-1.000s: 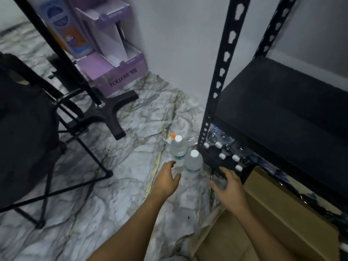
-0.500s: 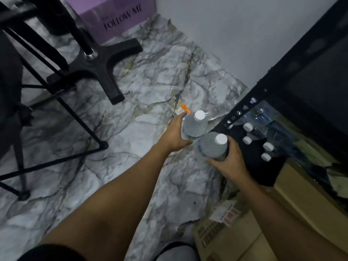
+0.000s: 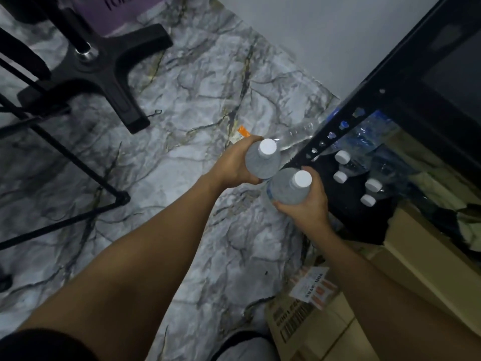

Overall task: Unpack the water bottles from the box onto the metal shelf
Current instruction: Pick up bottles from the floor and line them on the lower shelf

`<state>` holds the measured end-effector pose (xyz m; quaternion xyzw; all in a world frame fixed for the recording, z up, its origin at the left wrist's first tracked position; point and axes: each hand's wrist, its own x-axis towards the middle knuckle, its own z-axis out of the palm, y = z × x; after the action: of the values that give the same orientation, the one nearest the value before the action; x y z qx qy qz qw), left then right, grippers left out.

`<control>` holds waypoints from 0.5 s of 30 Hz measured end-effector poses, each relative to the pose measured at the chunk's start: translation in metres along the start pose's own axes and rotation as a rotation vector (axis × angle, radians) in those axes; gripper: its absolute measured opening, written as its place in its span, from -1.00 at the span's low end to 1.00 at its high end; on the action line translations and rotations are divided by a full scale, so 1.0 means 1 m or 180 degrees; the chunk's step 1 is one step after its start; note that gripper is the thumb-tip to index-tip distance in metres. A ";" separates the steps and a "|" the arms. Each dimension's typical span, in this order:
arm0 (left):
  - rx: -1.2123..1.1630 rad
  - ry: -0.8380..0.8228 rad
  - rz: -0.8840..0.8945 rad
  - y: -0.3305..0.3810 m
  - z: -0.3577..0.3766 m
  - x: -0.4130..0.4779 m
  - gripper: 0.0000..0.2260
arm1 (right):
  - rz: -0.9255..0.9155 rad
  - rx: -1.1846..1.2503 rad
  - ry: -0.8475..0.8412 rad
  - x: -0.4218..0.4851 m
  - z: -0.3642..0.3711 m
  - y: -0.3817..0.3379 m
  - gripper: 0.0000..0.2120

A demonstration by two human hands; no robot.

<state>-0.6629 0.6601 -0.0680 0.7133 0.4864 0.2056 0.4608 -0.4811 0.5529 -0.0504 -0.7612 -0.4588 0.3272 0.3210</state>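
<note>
My left hand [image 3: 234, 165] grips a clear water bottle with a white cap [image 3: 263, 162], held upright over the marble floor. My right hand [image 3: 304, 207] grips a second white-capped bottle [image 3: 289, 187] right beside it. Both bottles are just left of the black metal shelf post [image 3: 325, 136]. On the low shelf [image 3: 343, 207] stand several white-capped bottles [image 3: 342, 157]. The cardboard box [image 3: 325, 324] lies at the lower right, under my right forearm.
A clear bottle with an orange cap [image 3: 291, 134] lies on the floor beyond my hands. A black stand base [image 3: 109, 63] and thin black tripod legs [image 3: 78, 165] occupy the left. A purple box [image 3: 114, 9] sits at the top. A white wall runs behind the shelf.
Both hands closed round the two bottles standing on the floor and lifted them slightly. The camera tilted further down and closer.
</note>
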 end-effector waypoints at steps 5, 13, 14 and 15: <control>0.0092 0.0421 0.0019 0.003 0.005 -0.017 -0.31 | -0.0144 -0.0072 0.0096 -0.004 -0.003 -0.001 -0.27; -0.0016 0.0710 -0.0189 0.018 0.019 -0.049 -0.36 | -0.0074 -0.0059 0.0060 -0.017 -0.019 0.000 -0.27; -0.0056 0.0714 -0.0209 0.023 0.019 -0.055 -0.37 | -0.0055 -0.0055 0.0069 -0.020 -0.024 -0.002 -0.27; -0.0076 0.0722 -0.0199 0.029 0.018 -0.060 -0.37 | -0.0039 -0.0050 0.0078 -0.024 -0.029 -0.006 -0.27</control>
<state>-0.6613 0.5957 -0.0429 0.6644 0.5549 0.2763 0.4175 -0.4694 0.5279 -0.0239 -0.7649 -0.4620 0.3122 0.3226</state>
